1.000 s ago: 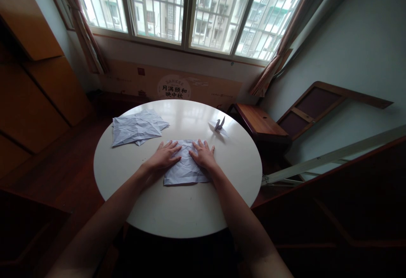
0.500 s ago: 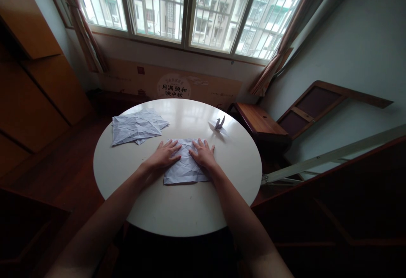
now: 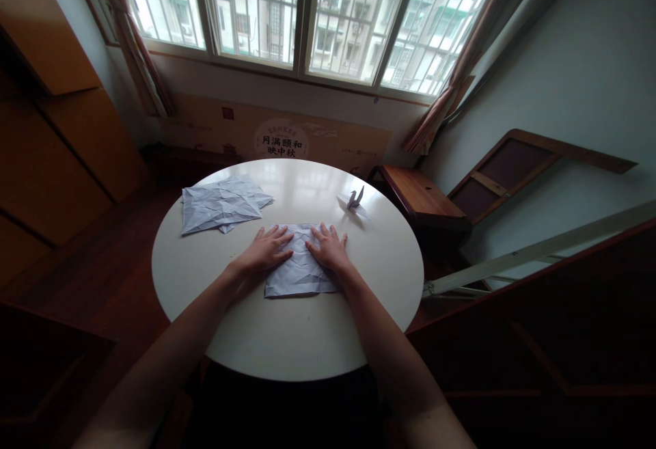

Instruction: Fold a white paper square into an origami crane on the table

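Both bare forearms reach inward from the lower corners, the left one [image 3: 177,336] and the right one [image 3: 382,329] slanting toward each other above the near edge of a round white table [image 3: 290,343], smooth and faintly glossy; the left hand [image 3: 264,249] lies palm down and flat, its fingers spread and pointing forward and inward, its thumb reaching out sideways over the paper; the right hand [image 3: 328,248] mirrors it, palm down, fingers fanned wide, thumb turned inward; neither hand grips anything, and a narrow strip of paper shows between the two thumbs. Beneath them is a creased sheet [image 3: 293,281], pale bluish white and roughly four-sided, flat on the table with its near edge fairly straight (fold lines cross it in many directions); beyond the left hand lies an overlapping pile of similarly crumpled papers [image 3: 225,204], its corners jutting unevenly; beyond the right hand stands a small folded paper crane [image 3: 354,199], sharp-pointed, its wings spread; farther back are a reddish-brown wooden bench [image 3: 423,193], a tan printed panel [image 3: 353,138] and barred windows [image 3: 256,11].
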{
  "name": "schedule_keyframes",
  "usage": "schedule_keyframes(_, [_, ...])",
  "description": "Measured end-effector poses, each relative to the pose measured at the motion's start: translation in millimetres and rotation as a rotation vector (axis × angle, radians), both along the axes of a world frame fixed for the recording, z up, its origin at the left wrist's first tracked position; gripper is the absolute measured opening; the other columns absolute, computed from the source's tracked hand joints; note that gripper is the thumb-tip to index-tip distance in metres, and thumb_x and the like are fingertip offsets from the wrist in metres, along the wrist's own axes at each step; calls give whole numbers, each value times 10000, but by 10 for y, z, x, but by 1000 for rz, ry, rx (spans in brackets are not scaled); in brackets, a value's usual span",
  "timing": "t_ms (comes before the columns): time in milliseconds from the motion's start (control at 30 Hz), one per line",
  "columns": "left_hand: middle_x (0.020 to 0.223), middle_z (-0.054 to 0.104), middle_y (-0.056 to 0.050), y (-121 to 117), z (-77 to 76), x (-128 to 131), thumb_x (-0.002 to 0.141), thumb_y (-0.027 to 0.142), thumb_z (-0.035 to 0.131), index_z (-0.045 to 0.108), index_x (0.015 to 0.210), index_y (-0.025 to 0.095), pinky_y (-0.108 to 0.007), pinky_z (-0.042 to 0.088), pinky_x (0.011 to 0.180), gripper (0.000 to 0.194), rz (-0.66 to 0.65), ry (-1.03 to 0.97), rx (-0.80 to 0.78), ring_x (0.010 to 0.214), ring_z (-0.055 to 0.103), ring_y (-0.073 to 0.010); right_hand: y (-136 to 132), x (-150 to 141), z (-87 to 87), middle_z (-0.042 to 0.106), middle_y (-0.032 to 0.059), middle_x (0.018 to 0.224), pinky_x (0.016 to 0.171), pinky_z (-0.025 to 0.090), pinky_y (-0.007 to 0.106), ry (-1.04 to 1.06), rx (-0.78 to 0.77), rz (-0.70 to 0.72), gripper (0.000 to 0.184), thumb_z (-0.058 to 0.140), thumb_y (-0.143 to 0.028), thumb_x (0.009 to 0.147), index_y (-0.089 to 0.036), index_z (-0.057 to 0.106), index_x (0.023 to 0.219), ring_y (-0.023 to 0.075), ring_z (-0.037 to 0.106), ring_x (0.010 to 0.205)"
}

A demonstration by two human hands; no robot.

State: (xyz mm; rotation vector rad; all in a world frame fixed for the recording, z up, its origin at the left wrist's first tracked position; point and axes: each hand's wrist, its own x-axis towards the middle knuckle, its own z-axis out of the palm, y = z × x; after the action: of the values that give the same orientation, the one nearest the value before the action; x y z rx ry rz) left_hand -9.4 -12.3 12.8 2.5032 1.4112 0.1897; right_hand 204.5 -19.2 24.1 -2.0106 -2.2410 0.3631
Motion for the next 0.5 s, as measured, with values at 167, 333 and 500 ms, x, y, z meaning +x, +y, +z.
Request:
schedule_keyframes(167, [1611,282,-122,-16,25,6,976,522,424,397,1507,222,-608,125,1188,611,0,-9,-2,1502,200,-345,-8,2,7,198,72,1645,1146,60,687,3,-1,2,598,374,-556,977,-303,356,1519,341,120,1513])
schedule_keyframes(333, [1605,298,-119,-16,27,9,972,520,441,413,1497,240,-612,134,1186,596,4,-15,4,1498,215,-344,-8,1,8,207,73,1642,1147,61,682,1,2,1,601,371,-557,977,-302,354,1520,342,123,1512])
schedule_keyframes(500, [1602,301,-124,-13,23,8,975,513,441,413,1496,236,-616,134,1184,592,-3,-16,10,1497,218,-344,-5,3,5,192,70,1647,1150,71,671,-17,-7,1,604,362,-563,978,-314,337,1527,333,120,1513])
